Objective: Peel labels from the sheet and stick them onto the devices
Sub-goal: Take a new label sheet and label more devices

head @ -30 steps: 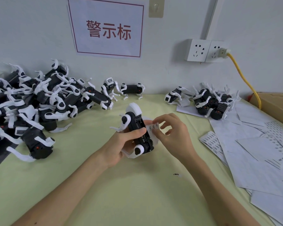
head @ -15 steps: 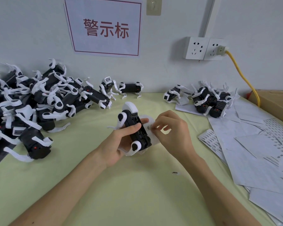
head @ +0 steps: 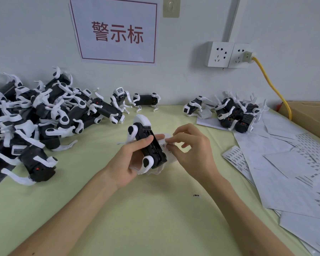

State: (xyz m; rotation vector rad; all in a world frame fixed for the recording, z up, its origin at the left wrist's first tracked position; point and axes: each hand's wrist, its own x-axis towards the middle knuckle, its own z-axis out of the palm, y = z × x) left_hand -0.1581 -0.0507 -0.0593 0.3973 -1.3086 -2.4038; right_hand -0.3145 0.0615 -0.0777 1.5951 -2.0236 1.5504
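Right hand [head: 192, 150] nearer, grip pinching label [head: 167, 144]; left hand [head: 129, 159] grip round device [head: 148, 143]; heaps [head: 44, 117] beside.

Two hands, left hand [head: 126, 163] and right hand [head: 194, 146], shared one device [head: 150, 145]. Two more devices [head: 119, 97] [head: 146, 99] stood alone; both piles [head: 44, 115] [head: 236, 113] defied counting. There were one loose label [head: 196, 195], two sockets [head: 220, 54] [head: 239, 56], one sign [head: 116, 32] and one cable [head: 272, 85].

device pile [head: 35, 117] left | label sheets [head: 284, 172] right (smaller pile [head: 235, 111] behind) | held device [head: 156, 152] centre

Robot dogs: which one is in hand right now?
The central robot dog, gripped by the left hand; no other is touched. The right hand pinches a label beside it.
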